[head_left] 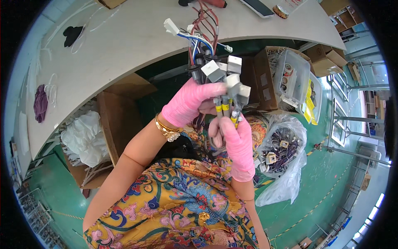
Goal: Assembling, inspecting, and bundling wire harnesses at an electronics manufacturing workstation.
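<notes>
Both my hands wear pink gloves and hold a bundle of cable harnesses in front of my lap. My left hand (192, 99) is closed around the grey cables from the left, its thumb lying across them. Just below, my right hand (234, 143) pinches the lower part of the cables, near yellow labels (225, 106). Grey and white block connectors (213, 70) top the bundle (236, 93). Beyond them, red, blue and white wires fan out over the table edge, ending in small white plugs (171, 27).
A pale curved table (124, 45) spans the far side. At left stands an open carton (110, 128) of white plastic. On the right are a clear bag (286, 186) of wired parts, a box with a clear plastic bin (292, 76), and metal racks. A phone (258, 7) lies on the table.
</notes>
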A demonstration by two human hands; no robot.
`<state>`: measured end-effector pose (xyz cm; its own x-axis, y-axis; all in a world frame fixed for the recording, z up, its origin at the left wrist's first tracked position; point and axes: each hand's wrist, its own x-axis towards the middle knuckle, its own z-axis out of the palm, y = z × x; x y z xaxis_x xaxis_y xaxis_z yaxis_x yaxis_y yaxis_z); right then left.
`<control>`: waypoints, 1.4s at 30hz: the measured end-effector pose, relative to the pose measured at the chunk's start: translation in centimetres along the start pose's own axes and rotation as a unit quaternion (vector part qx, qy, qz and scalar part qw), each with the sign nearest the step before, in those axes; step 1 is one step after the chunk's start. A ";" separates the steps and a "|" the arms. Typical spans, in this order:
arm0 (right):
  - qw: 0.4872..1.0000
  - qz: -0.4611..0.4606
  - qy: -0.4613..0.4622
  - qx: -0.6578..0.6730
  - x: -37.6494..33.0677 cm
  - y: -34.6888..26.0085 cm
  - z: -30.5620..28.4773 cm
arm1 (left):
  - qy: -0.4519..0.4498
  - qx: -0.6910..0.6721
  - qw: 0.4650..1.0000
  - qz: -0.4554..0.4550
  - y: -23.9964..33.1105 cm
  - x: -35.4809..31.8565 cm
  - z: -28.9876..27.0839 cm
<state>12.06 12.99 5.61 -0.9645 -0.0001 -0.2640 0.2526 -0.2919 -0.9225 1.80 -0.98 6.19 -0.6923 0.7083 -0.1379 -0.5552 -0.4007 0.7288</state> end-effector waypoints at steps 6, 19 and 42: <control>0.996 -0.069 0.031 0.056 0.3 0.8 -0.1 | 0.069 0.039 0.997 -0.017 -0.2 0.1 -0.7; 0.980 -0.126 0.113 -0.104 0.2 2.5 0.0 | 0.040 0.031 0.998 0.024 0.1 -0.2 1.3; 0.959 -0.067 0.055 -0.269 0.0 3.5 -1.8 | 0.066 0.141 0.987 0.046 -0.9 0.3 1.2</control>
<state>13.09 13.69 1.88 -0.9847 0.1125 -0.1334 0.1583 0.2546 -0.9540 2.66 0.27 6.36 -0.7980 0.5875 -0.1341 -0.3487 -0.2688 0.8979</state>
